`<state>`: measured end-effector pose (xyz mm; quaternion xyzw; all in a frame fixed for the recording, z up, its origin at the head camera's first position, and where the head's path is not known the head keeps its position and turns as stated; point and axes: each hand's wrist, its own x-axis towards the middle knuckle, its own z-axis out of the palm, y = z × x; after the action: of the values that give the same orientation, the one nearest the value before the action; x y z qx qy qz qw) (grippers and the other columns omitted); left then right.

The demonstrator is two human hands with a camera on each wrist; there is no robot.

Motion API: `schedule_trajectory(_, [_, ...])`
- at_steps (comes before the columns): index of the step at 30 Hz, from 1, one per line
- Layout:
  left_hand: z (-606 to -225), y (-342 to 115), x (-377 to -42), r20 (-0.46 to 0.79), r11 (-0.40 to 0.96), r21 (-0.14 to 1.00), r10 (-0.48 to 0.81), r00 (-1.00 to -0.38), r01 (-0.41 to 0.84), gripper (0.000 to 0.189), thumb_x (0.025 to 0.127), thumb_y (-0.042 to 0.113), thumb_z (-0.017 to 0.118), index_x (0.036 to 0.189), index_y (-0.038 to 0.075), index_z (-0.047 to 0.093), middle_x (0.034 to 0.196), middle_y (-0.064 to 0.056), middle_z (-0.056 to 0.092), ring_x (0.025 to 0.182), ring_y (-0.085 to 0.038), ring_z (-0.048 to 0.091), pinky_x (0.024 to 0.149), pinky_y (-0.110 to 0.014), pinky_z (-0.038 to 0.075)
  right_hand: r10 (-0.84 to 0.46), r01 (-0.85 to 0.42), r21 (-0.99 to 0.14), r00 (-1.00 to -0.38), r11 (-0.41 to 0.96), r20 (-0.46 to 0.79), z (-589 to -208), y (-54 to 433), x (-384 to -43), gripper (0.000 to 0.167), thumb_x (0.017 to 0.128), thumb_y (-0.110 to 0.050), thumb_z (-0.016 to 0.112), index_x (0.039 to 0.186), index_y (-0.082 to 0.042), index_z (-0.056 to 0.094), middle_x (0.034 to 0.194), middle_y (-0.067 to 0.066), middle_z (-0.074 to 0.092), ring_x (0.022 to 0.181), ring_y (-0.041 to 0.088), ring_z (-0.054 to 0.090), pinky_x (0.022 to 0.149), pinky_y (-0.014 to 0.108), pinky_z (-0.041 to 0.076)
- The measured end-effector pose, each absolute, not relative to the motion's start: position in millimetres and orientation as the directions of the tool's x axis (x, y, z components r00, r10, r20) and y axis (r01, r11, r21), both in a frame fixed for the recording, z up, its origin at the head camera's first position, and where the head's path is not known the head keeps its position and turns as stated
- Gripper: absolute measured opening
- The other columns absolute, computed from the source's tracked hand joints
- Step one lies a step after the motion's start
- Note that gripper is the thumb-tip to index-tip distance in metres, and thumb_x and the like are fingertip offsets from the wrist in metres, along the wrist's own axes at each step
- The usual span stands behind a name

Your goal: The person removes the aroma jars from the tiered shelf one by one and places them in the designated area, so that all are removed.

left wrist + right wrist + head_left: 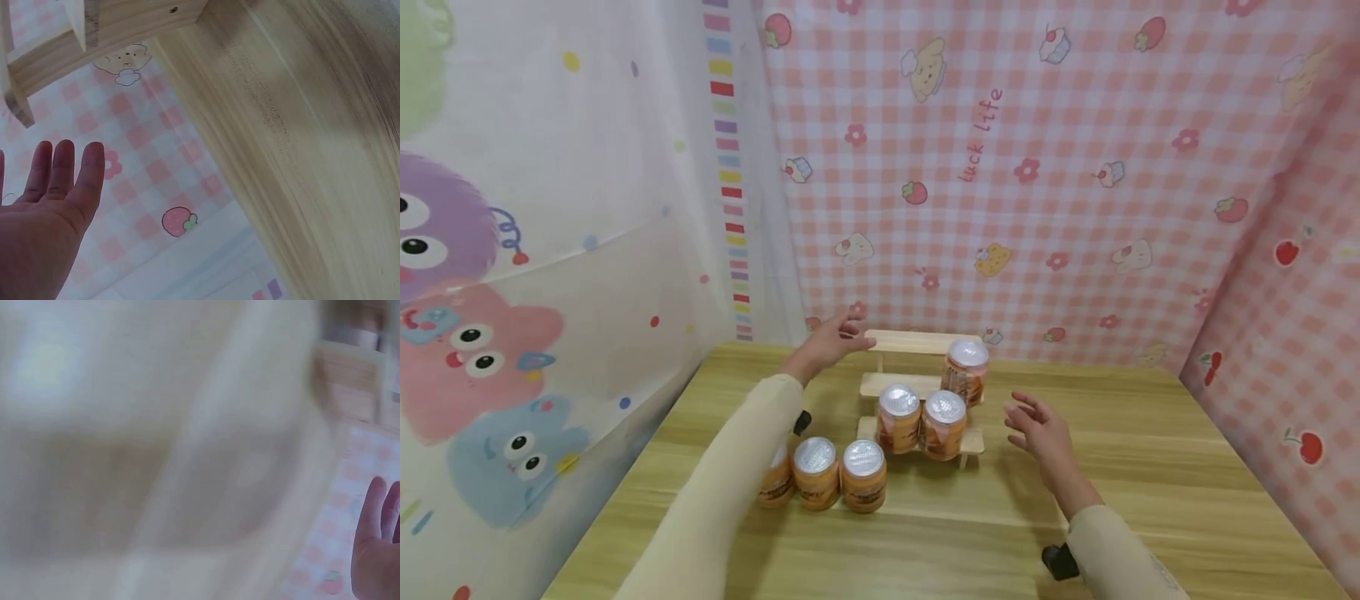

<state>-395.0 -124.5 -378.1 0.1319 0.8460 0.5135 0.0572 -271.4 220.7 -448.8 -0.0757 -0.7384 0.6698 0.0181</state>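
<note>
A small three-step wooden stand [917, 341] stands near the back of the table. My left hand [831, 343] is at the left end of its top step, holding nothing; in the left wrist view the fingers [87, 169] are extended, just below the stand's wooden end. To the right of the stand, my right hand [1043, 435] hovers with loosely bent, empty fingers. One orange can with a silver lid [966, 371] sits on the right of the middle step. Two similar cans, a left one [898, 421] and a right one [943, 427], are side by side on the lowest step.
Three more orange cans stand in a row on the table, front left of the stand: a right one [864, 479], a middle one [816, 475] and a left one [775, 483] partly behind my left sleeve. Behind the wooden table [1150, 467] hangs a pink checked cloth [1060, 225].
</note>
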Motion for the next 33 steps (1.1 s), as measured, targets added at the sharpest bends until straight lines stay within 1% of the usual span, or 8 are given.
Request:
schedule_trajectory(4, [-384.6,-123.1,-398.7,0.028,0.483,0.860,0.277,-0.960,0.164,0.067,0.091,0.032,0.073,0.148,0.015,0.044,0.136,-0.019,0.054,0.124,-0.033,0.051,0.100,-0.045,0.045,0.126,0.018,-0.992,-0.992,0.125,-0.002,-423.6,214.7,-282.0,0.060,0.101,-0.037,0.058,0.150,-0.008,0.038,0.144,0.019,0.046,0.124,0.029,0.051,0.101,0.043,0.047])
schedule_trajectory(5, [-386.1,-122.5,-399.6,0.028,0.491,0.855,0.280,-0.960,0.168,0.066,0.091,0.032,0.073,0.148,0.014,0.045,0.135,-0.019,0.055,0.123,-0.033,0.052,0.100,-0.045,0.046,0.117,0.001,-0.991,-0.993,0.131,0.014,-417.9,212.4,-284.6,0.062,0.101,-0.037,0.058,0.151,-0.009,0.037,0.145,0.019,0.045,0.127,0.031,0.049,0.104,0.046,0.044])
schedule_trajectory(8, [-389.8,-120.9,-399.9,0.019,0.515,0.841,0.275,-0.961,0.164,0.059,0.090,0.033,0.074,0.141,0.013,0.052,0.131,-0.016,0.057,0.121,-0.033,0.053,0.097,-0.045,0.047,0.083,-0.037,-0.987,-0.995,0.155,0.051,-404.6,204.9,-291.4,0.067,0.098,-0.035,0.063,0.154,-0.012,0.035,0.148,0.020,0.041,0.132,0.033,0.043,0.108,0.050,0.038])
schedule_trajectory(11, [-393.2,-119.8,-399.2,0.005,0.519,0.841,0.271,-0.962,0.151,0.054,0.091,0.032,0.073,0.137,0.012,0.055,0.131,-0.015,0.057,0.121,-0.032,0.053,0.098,-0.045,0.047,0.036,-0.072,-0.978,-0.996,0.195,0.081,-397.4,196.7,-295.7,0.073,0.096,-0.033,0.067,0.155,-0.013,0.031,0.150,0.020,0.039,0.135,0.035,0.040,0.109,0.051,0.036])
schedule_trajectory(15, [-395.7,-119.0,-398.1,-0.001,0.512,0.848,0.263,-0.965,0.139,0.051,0.092,0.031,0.071,0.137,0.012,0.055,0.130,-0.015,0.058,0.121,-0.032,0.054,0.100,-0.045,0.045,-0.011,-0.087,-0.970,-0.996,0.229,0.086,-395.6,187.2,-298.9,0.078,0.093,-0.029,0.072,0.156,-0.013,0.029,0.151,0.019,0.039,0.134,0.035,0.041,0.107,0.051,0.039])
schedule_trajectory(21, [-394.8,-117.5,-397.3,0.021,0.509,0.846,0.261,-0.965,0.156,0.047,0.094,0.031,0.069,0.135,0.012,0.055,0.129,-0.015,0.060,0.119,-0.031,0.056,0.098,-0.046,0.047,-0.010,-0.076,-0.963,-0.997,0.257,0.076,-396.8,180.4,-302.1,0.083,0.090,-0.025,0.076,0.157,-0.014,0.028,0.151,0.018,0.039,0.133,0.035,0.042,0.103,0.050,0.042])
schedule_trajectory(27, [-394.0,-115.8,-399.4,0.003,0.499,0.854,0.276,-0.961,0.146,0.049,0.095,0.031,0.066,0.139,0.013,0.052,0.129,-0.018,0.058,0.117,-0.033,0.055,0.096,-0.049,0.047,-0.003,-0.087,-0.962,-0.996,0.258,0.089,-397.6,182.0,-304.9,0.081,0.090,-0.023,0.075,0.156,-0.016,0.031,0.150,0.017,0.041,0.133,0.036,0.044,0.101,0.050,0.044])
schedule_trajectory(33, [-393.6,-115.7,-399.4,-0.039,0.488,0.867,0.271,-0.962,0.102,0.050,0.096,0.031,0.065,0.140,0.014,0.050,0.133,-0.017,0.054,0.119,-0.033,0.053,0.096,-0.053,0.047,0.020,-0.090,-0.959,-0.995,0.270,0.100,-397.4,183.4,-307.5,0.078,0.089,-0.024,0.076,0.154,-0.015,0.035,0.146,0.018,0.044,0.130,0.034,0.047,0.098,0.047,0.046])
